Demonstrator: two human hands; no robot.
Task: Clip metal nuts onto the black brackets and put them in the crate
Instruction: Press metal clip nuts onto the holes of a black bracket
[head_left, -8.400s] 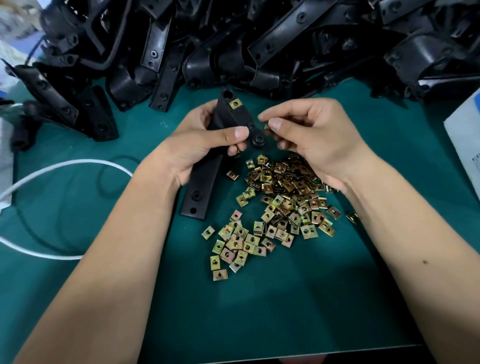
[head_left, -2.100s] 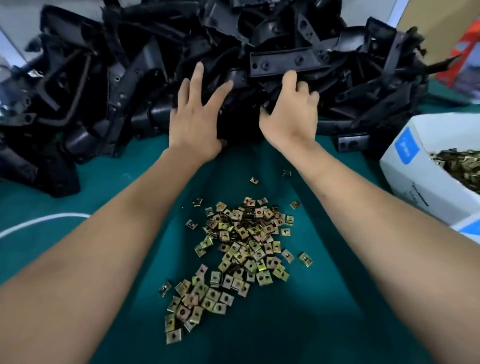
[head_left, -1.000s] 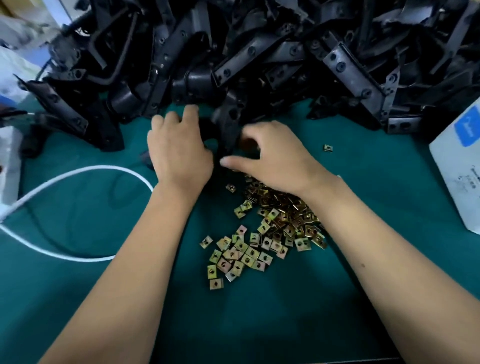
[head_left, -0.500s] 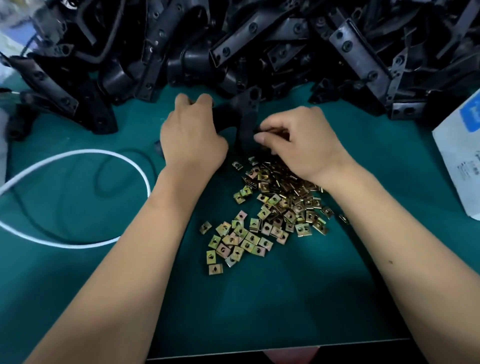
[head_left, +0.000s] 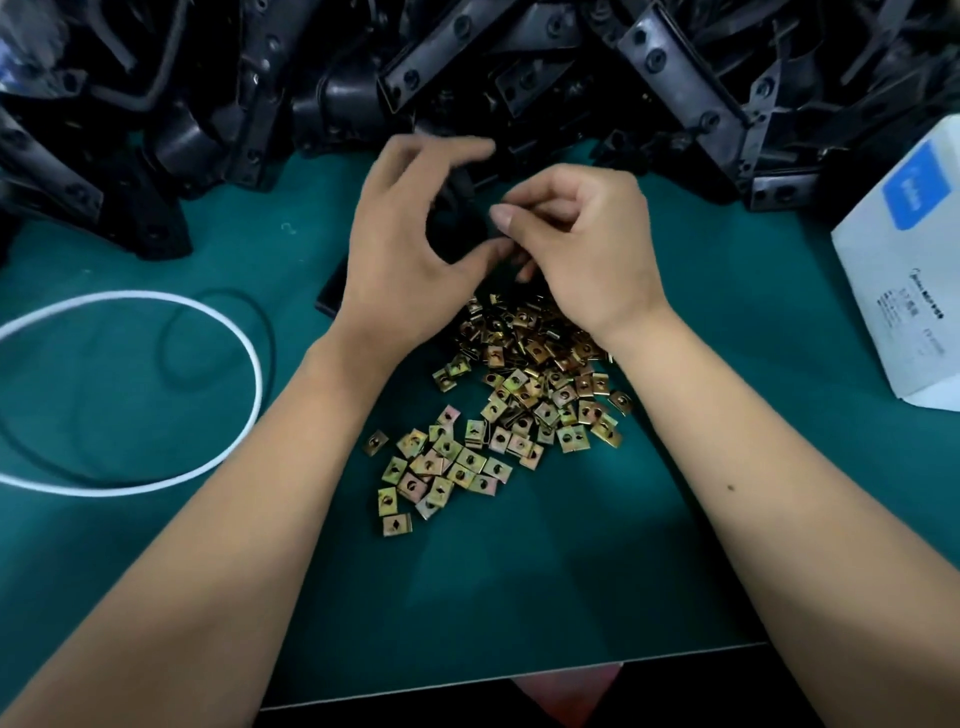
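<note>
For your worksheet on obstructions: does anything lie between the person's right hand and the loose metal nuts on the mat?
Nothing visible does. The right hand hovers directly over the far end of the nuts, with only open air below. The left hand holds the black bracket beside it, not across the path.

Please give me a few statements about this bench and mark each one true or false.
1. The left hand holds a black bracket. True.
2. The loose nuts lie in a metal tray. False: they lie on the green mat.
3. A white cable loops left of the arms. True.
4. The white box sits at the left edge. False: it is at the right.
5. The bracket pile is behind the hands. True.
</note>
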